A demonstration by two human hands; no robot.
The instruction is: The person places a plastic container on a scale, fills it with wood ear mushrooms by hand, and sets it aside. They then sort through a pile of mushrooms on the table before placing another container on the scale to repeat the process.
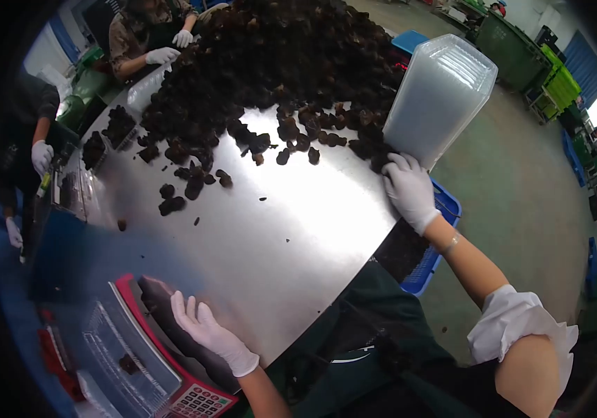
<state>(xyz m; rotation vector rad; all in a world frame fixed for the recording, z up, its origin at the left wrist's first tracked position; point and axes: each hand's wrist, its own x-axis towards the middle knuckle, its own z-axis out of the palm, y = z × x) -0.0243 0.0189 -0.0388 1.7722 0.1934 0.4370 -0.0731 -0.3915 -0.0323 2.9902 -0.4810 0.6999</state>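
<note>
My left hand, in a white glove, has its fingers stretched out and slightly spread over the right edge of a red weighing scale. Dark contents or a dark surface show on the scale beside the fingers; I cannot make out which. At the table's right edge my gloved right hand lies with fingers apart against the foot of a tall stack of clear plastic trays. Its fingertips are close to a dark piece of what looks like wood ear mushroom. No held thing shows in either hand.
A large heap of dark mushrooms covers the far part of the metal table, with loose pieces nearer. A blue basket stands below the right edge. At left are filled trays and two people with gloved hands.
</note>
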